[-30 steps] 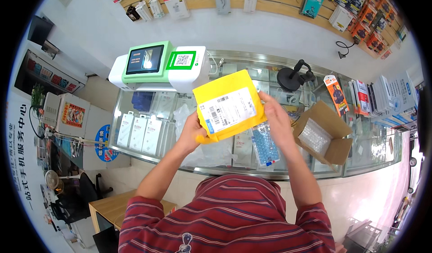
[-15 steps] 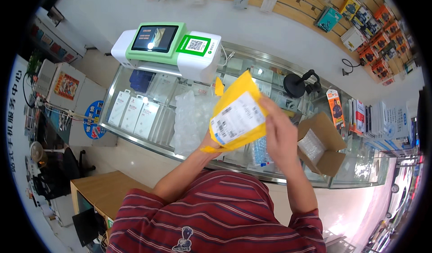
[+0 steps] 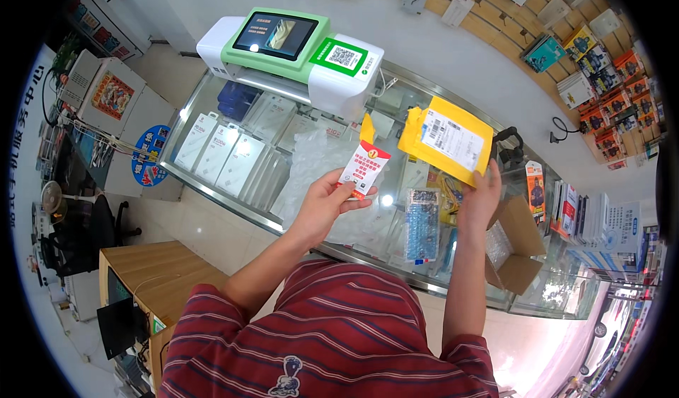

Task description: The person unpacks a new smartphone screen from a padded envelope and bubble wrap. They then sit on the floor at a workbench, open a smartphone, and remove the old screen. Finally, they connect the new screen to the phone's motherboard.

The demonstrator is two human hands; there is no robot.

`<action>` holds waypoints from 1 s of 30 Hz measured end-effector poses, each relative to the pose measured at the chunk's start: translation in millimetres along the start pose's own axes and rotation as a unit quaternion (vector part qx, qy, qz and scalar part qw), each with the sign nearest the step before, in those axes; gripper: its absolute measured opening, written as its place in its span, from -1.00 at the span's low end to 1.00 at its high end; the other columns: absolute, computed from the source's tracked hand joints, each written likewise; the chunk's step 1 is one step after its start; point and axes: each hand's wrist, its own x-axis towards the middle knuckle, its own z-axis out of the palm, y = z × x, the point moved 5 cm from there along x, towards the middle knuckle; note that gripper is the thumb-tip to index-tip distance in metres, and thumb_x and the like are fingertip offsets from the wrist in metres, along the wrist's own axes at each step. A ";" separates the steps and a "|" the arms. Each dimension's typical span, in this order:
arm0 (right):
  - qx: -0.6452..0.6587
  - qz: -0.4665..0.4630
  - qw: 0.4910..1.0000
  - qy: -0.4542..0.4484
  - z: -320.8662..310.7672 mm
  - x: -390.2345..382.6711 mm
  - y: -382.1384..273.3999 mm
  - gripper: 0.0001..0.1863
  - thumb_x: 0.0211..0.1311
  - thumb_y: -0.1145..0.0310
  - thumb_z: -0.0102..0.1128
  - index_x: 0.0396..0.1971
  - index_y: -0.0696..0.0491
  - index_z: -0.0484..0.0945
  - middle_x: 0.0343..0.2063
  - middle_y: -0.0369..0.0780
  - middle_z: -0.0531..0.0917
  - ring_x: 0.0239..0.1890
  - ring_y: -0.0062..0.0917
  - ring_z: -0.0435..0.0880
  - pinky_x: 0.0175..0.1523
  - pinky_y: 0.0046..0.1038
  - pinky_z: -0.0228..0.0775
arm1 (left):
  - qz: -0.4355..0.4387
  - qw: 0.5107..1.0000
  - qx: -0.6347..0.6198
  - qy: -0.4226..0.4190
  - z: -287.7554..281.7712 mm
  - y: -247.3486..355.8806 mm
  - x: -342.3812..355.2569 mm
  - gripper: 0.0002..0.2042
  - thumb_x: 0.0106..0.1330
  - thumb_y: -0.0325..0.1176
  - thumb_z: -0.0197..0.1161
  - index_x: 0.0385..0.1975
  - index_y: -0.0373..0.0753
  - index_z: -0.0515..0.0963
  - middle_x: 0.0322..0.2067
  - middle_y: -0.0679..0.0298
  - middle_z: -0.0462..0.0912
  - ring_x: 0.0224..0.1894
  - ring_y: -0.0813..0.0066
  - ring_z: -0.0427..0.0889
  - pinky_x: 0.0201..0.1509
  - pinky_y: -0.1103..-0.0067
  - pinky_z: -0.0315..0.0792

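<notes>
My left hand (image 3: 331, 200) grips a small red-and-white printed card (image 3: 363, 166), thumb on its front. A torn yellow strip (image 3: 367, 128) shows just past the card's upper edge. At the right, my right hand (image 3: 478, 197) holds a yellow padded envelope (image 3: 435, 150) with a white label by its lower right corner, raised above the glass display counter (image 3: 279, 225). A blue bubble-wrapped packet (image 3: 421, 232) lies on the glass between my hands. Clear crumpled plastic (image 3: 304, 164) lies left of it, partly behind my left hand.
A green-and-white machine with a screen (image 3: 318, 72) sits at the counter's back left. On the right are an open cardboard box (image 3: 523, 270), a black stand (image 3: 513, 143) and stacked booklets (image 3: 566, 210). Hanging packages cover the slatted wall behind. A wooden desk (image 3: 163, 263) stands at lower left.
The envelope has moved up and right in my right hand, away from my left hand. My left hand has let go of it and now holds the red-and-white card.
</notes>
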 end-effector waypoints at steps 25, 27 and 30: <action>0.009 0.017 1.000 -0.022 -19.2 6.4 -36.5 -0.50 0.37 0.61 -0.06 0.30 0.31 0.42 0.15 -0.03 0.61 0.16 -0.39 0.65 0.26 -0.37 0.51 | 0.414 0.576 0.694 0.126 47.4 -2.2 97.9 -0.65 0.26 -0.70 0.12 0.05 -0.36 0.60 0.20 -0.04 0.52 0.21 -0.04 0.56 0.34 0.38 0.43; -0.021 -0.001 0.999 -0.030 -17.1 -0.2 -37.8 -0.51 0.37 0.62 -0.04 0.29 0.30 0.44 0.15 -0.06 0.63 0.15 -0.43 0.65 0.24 -0.41 0.50 | 0.384 0.769 0.508 0.053 55.0 20.7 89.7 -0.72 0.31 -0.68 0.14 -0.01 -0.36 0.61 0.19 0.01 0.54 0.19 0.08 0.59 0.30 0.42 0.45; -0.049 -0.007 0.997 -0.062 -5.8 -10.4 -38.5 -0.52 0.39 0.61 -0.03 0.30 0.28 0.46 0.15 -0.11 0.64 0.14 -0.50 0.65 0.22 -0.47 0.49 | 0.275 0.920 0.276 -0.049 52.5 7.5 94.3 -0.80 0.40 -0.62 0.16 -0.04 -0.32 0.59 0.14 0.09 0.58 0.16 0.30 0.62 0.21 0.45 0.52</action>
